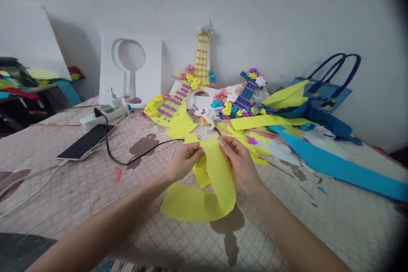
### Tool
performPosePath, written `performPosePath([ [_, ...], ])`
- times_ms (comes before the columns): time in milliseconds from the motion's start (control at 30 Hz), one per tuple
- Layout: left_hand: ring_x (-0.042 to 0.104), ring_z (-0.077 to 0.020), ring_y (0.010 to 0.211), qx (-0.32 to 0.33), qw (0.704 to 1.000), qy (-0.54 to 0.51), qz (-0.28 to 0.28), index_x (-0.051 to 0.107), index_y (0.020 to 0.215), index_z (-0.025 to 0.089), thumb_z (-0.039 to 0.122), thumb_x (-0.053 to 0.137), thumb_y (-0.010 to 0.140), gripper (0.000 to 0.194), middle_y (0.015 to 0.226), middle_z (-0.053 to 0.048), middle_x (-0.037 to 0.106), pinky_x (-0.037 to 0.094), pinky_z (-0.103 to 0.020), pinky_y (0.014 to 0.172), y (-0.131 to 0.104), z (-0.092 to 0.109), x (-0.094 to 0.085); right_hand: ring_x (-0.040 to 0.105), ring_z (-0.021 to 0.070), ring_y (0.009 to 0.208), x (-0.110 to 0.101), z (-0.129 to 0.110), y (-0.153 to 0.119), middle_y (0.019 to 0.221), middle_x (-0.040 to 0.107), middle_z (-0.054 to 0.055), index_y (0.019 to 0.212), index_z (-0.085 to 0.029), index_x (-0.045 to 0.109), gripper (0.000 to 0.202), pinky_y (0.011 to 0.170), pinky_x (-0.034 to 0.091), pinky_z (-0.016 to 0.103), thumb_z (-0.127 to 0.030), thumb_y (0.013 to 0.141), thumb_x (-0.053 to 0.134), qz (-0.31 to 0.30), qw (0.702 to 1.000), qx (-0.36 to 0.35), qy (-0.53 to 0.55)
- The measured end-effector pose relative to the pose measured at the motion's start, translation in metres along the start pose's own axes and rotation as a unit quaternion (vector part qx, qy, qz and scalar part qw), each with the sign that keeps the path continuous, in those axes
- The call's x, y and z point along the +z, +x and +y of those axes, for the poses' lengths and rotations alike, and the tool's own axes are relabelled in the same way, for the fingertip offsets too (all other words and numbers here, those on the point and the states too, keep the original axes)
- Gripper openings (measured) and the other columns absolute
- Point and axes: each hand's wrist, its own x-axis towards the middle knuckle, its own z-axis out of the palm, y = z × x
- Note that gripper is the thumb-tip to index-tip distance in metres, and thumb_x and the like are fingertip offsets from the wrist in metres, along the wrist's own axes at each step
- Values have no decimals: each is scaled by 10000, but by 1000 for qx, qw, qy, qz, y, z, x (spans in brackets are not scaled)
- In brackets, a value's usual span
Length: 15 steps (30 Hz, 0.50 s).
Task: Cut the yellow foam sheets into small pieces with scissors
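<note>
Yellow paper strip [223, 182] is at clock centre, right in front of you, its top end between your two hands. Your L hand [183, 162] has it at the L edge: thumb pressed to the curled fingers, approx. no gap, paper pinched between. Your R hand [241, 165] pinches the opp. edge w/ thumb and forefinger; the other R fingers are mostly hidden, so can't tell how they sit. Hands are near each other, not touching, w/ paper spanning the gap.

Below your fingers the strip hangs, bends at approx. 5 o'clock, then its tail runs along the bench [95, 199] to 7. Another yellow piece [201, 175] shows behind it, just beside your L fingers; can't tell if it's joined.

At 12, just past your fingertips, a white glue gun [208, 118]. Yellow paper guitar [174, 104] w/ purple bars at 11, blue paper guitar [247, 93] w/ flowers at 1. Blue strip [334, 169] lies at 3, bag [333, 95] w/ dk blue handles at 2. Phone [86, 142] at 9, white cable attached; power strip [106, 114] just beyond, approx. 10.
</note>
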Motion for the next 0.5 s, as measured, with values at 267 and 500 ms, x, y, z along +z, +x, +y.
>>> performPosePath([
  [267, 528, -120, 643, -3, 1000, -10, 1, 595, 778, 118, 389, 505, 815, 287, 703, -27, 591, 409, -223, 606, 0, 1, 0, 524, 128, 649, -1, 2, 0, 758, 580, -15, 813, -228, 607, 208, 578, 424, 244, -378, 695, 690, 12, 999, -4, -42],
  [500, 536, -118, 615, -27, 998, -50, -11, 574, 769, 122, 396, 519, 809, 282, 688, -19, 582, 411, -223, 579, -2, 0, 2, 509, 121, 597, 0, 0, -2, 674, 548, -34, 749, -218, 557, 199, 566, 417, 245, -362, 700, 686, -21, 1000, 18, -4],
])
